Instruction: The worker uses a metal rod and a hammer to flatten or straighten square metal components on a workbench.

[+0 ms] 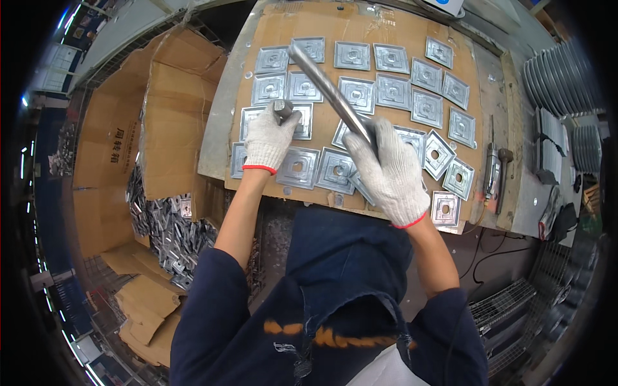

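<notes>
My gloved left hand (266,140) is closed around a short grey metal rod (282,108) that stands up over one of the square metal plates; its lower end is hidden. In my gloved right hand (391,168) is a long round steel bar (328,91), tilted so that its free end points up to the far left. Several square metal plates (352,56) with raised rims and centre openings lie in rough rows on a cardboard sheet (412,19). A few plates sit partly under my hands. Near the right edge, some plates (445,208) show a reddish middle.
Left of the table, a big cardboard box (168,128) stands beside a heap of metal pieces (174,231). An air tool (492,170) and a hammer-like tool (505,161) lie at the right. Stacked metal discs (560,77) stand further right, and black cables (479,254) hang below.
</notes>
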Motion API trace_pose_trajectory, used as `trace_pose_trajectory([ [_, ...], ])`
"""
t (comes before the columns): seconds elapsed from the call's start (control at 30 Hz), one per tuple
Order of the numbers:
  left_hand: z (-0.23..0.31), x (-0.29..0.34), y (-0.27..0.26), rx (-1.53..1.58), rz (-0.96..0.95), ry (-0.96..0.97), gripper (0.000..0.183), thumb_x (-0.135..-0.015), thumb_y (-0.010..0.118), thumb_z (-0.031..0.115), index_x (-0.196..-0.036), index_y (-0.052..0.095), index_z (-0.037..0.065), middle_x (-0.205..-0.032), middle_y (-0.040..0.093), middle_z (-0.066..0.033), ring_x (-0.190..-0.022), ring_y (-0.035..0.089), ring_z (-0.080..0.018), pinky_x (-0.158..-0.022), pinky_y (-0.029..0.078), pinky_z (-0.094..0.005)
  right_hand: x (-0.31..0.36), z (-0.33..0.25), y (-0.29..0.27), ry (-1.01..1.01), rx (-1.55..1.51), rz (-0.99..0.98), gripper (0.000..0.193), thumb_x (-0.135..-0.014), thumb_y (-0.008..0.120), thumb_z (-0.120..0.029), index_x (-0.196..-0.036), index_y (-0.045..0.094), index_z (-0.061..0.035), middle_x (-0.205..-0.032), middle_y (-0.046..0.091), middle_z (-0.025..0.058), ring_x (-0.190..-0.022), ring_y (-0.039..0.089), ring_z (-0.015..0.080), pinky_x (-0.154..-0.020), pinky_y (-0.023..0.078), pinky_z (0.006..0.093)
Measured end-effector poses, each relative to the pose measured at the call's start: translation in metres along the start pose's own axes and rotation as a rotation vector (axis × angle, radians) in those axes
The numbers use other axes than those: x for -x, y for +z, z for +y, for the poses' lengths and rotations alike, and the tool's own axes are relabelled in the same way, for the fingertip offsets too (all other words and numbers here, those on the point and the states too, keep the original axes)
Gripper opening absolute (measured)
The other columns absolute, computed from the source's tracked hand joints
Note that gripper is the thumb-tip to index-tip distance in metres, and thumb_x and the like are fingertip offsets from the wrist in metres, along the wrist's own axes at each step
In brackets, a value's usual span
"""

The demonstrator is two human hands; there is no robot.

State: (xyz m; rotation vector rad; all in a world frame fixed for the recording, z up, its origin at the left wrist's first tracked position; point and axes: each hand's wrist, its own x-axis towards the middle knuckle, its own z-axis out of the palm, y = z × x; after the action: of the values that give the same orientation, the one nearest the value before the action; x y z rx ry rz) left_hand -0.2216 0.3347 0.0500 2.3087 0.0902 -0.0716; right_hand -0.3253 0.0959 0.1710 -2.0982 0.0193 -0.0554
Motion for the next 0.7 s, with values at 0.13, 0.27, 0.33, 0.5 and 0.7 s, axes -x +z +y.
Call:
trace_pose_trajectory([
  [0.13, 0.027, 0.007, -0.005, -0.150, 0.029, 0.048, 0.044, -0.096, 0.080, 0.041, -0.117, 0.073, 0.003, -0.094, 0.078, -0.0189, -0.089, 0.077, -0.0370, -0.083, 0.058, -0.0466, -0.017, -0.030, 0.016, -0.280, -0.156, 0.187, 0.033, -0.106, 0.071, -0.036, -0.115, 0.065, -0.0048, -0.073, 0.070, 0.0139, -0.065, 0.072, 0.0376, -0.059, 0.057, 0.0432],
  [0.27, 0.023, 0.003, -0.005, -0.204, 0.000, -0.023, 0.046, -0.096, 0.080, 0.042, -0.119, 0.073, 0.003, -0.098, 0.080, -0.0200, -0.096, 0.078, -0.0399, -0.085, 0.059, -0.0477, -0.032, 0.006, 0.051, -0.345, 0.237, 0.112, 0.031, -0.108, 0.068, -0.037, -0.109, 0.062, -0.0061, -0.069, 0.070, 0.0136, -0.059, 0.072, 0.0361, -0.054, 0.055, 0.0462],
  [0.33, 0.018, 0.003, -0.006, -0.128, -0.007, 0.023, 0.047, -0.096, 0.079, 0.043, -0.120, 0.074, 0.003, -0.101, 0.080, -0.0216, -0.100, 0.077, -0.0413, -0.087, 0.059, -0.0484, -0.041, 0.019, 0.055, -0.135, 0.537, -0.203, 0.037, -0.109, 0.063, -0.043, -0.106, 0.061, -0.0065, -0.068, 0.070, 0.0151, -0.059, 0.071, 0.0402, -0.053, 0.055, 0.0501],
  [0.5, 0.016, 0.006, -0.005, -0.069, -0.047, -0.004, 0.042, -0.096, 0.077, 0.040, -0.118, 0.074, 0.004, -0.099, 0.079, -0.0214, -0.097, 0.077, -0.0401, -0.087, 0.059, -0.0475, -0.028, 0.005, 0.007, -0.023, 0.495, -0.184, 0.042, -0.109, 0.060, -0.047, -0.108, 0.061, -0.0051, -0.070, 0.069, 0.0184, -0.070, 0.073, 0.0429, -0.064, 0.057, 0.0521],
  [0.7, 0.025, 0.007, -0.003, 0.152, -0.061, 0.015, 0.041, -0.095, 0.081, 0.036, -0.119, 0.074, 0.003, -0.097, 0.080, -0.0157, -0.090, 0.078, -0.0272, -0.085, 0.060, -0.0381, 0.008, 0.014, -0.020, -0.007, 0.167, 0.025, 0.037, -0.108, 0.064, -0.042, -0.113, 0.062, -0.0060, -0.068, 0.067, 0.0167, -0.066, 0.072, 0.0420, -0.061, 0.056, 0.0491],
])
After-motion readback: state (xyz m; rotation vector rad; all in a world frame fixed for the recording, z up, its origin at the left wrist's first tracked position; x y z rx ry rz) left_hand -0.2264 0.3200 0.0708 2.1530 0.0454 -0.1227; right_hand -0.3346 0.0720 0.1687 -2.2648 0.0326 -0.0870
